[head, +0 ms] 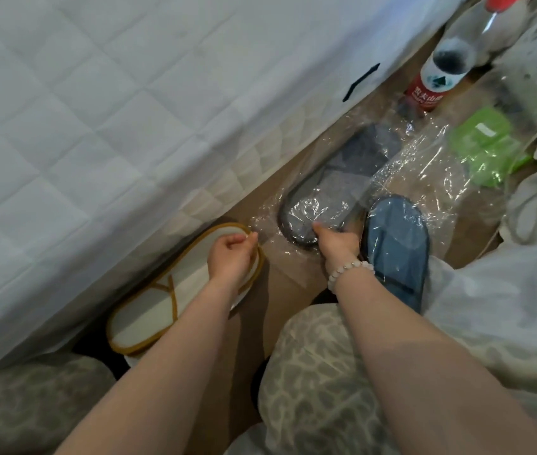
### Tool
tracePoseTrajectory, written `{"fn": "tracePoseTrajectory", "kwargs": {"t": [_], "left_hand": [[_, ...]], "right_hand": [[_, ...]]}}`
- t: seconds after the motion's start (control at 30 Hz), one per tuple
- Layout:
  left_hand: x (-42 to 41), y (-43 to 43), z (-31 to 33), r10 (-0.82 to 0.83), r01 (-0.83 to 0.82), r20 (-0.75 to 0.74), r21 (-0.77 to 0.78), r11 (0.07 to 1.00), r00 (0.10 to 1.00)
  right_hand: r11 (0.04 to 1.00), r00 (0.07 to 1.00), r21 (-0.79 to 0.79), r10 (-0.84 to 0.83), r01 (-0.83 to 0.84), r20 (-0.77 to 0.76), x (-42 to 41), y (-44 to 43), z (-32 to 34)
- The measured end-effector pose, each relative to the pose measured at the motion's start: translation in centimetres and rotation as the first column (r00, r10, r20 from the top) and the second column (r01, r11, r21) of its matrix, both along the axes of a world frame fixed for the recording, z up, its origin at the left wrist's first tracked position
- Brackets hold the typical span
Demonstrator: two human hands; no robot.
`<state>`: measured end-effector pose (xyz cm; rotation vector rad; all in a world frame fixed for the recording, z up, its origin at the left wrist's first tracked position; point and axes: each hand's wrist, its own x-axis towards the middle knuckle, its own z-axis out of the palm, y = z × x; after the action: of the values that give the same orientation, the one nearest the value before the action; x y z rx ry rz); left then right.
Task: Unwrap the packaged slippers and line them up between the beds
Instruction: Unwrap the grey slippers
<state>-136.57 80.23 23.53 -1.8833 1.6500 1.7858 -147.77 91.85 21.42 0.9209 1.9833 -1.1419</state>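
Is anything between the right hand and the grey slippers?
Yes: the clear wrap covers the grey slippers, so the right hand presses on plastic at their near end. The left hand pinches the wrap's edge.

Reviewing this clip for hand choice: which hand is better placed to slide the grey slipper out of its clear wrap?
Right, probably. The right hand already rests on the grey slipper, while the left hand pinches the clear wrap edge, suited to holding it back.
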Motion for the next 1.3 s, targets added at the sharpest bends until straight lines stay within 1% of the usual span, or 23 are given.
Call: {"fn": "tracePoseTrajectory", "kwargs": {"t": [0.17,0.27,0.37,0.57,0.67,0.73,0.83,0.93,1.07,1.2,1.3], "left_hand": [[-0.5,0.1,0.0,-0.016,0.019,0.039,-0.056,0.998,0.999],[-0.5,0.2,0.2,-0.027,0.029,0.019,-0.064,0.998,0.999],[-0.3,0.5,1.0,-0.040,0.040,0.006,-0.061,0.997,0.999],[-0.4,1.0,5.0,-0.106,0.094,-0.132,-0.089,0.992,0.986],[-0.5,1.6,7.5,-0.109,0.099,-0.192,-0.059,0.993,0.975],[-0.3,2.2,8.8,-0.097,0.096,-0.238,-0.017,0.995,0.966],[0.7,3.1,10.7,-0.036,0.052,-0.316,0.045,0.998,0.948],[2.0,3.9,12.5,0.078,-0.025,-0.397,0.138,0.990,0.915],[3.5,4.5,15.1,0.228,-0.104,-0.487,0.270,0.957,0.843],[4.5,4.3,16.7,0.310,-0.163,-0.537,0.304,0.939,0.784],[4.8,4.2,17.9,0.329,-0.181,-0.588,0.296,0.938,0.739]], "right_hand": [[0.974,0.991,-0.185,-0.132,0.133,0.019,-1.0,-0.3,0.9],[0.919,0.974,-0.325,-0.224,0.222,0.034,-2.0,-1.0,2.4],[0.900,0.973,-0.372,-0.229,0.228,0.042,-2.6,-1.3,4.6],[0.829,0.968,-0.500,-0.227,0.250,0.107,-1.5,-0.8,8.2],[0.781,0.964,-0.567,-0.230,0.263,0.131,0.5,-0.6,9.7],[0.767,0.970,-0.594,-0.210,0.241,0.123,2.0,-0.5,10.6],[0.765,0.982,-0.617,-0.164,0.186,0.093,3.9,-0.1,11.9],[0.727,0.987,-0.669,-0.144,0.155,0.071,5.5,0.4,13.2],[0.668,0.987,-0.732,-0.157,0.135,0.040,7.2,0.8,15.4],[0.644,0.989,-0.758,-0.145,0.102,0.010,8.5,0.5,16.8],[0.617,0.989,-0.782,-0.145,0.092,0.002,9.1,-0.2,16.9]]}}
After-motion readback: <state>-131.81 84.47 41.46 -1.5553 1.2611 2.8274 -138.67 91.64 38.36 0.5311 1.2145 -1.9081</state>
